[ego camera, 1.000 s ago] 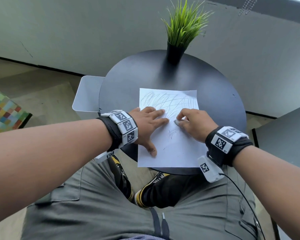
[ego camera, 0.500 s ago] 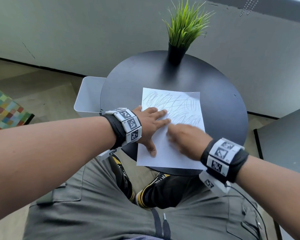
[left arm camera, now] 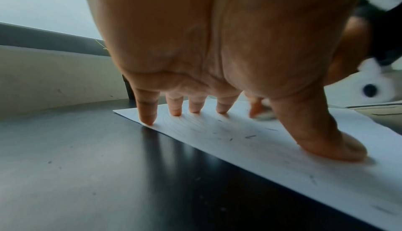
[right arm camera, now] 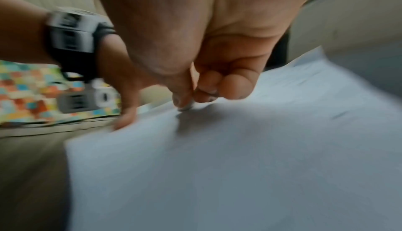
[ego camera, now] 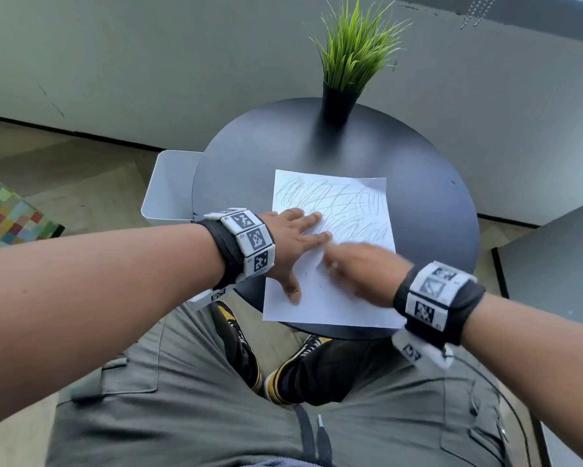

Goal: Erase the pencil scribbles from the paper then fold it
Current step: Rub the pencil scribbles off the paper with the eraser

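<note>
The sheet of paper (ego camera: pixel 330 251) lies flat on the round black table (ego camera: pixel 435 237), its long axis running from the near rim toward the potted grass plant (ego camera: pixel 347 62) at the far side. Pencil scribbles (ego camera: pixel 334 203) cover the half of the sheet toward the plant; the near half looks mostly clean, with only a few stray marks.

The left hand (ego camera: pixel 293 244) is spread flat on the sheet's left side, its fingers (left arm camera: pixel 147 114) straight and pressing down, thumb splayed toward the near edge, pinning the paper. The right hand (ego camera: pixel 361 271), blurred with motion, sits just right of it at mid-sheet, thumb and curled fingers pinched tight round a small eraser (right arm camera: pixel 185 108) whose tip touches the paper.

The remaining scribbles lie beyond the eraser, on the plant side, so the rubbing probably has to advance away from the body along the sheet's length. The right hand is the nearer one to that work. Folding looks some way off, and the left hand's hold matters, lest the sheet buckle.
</note>
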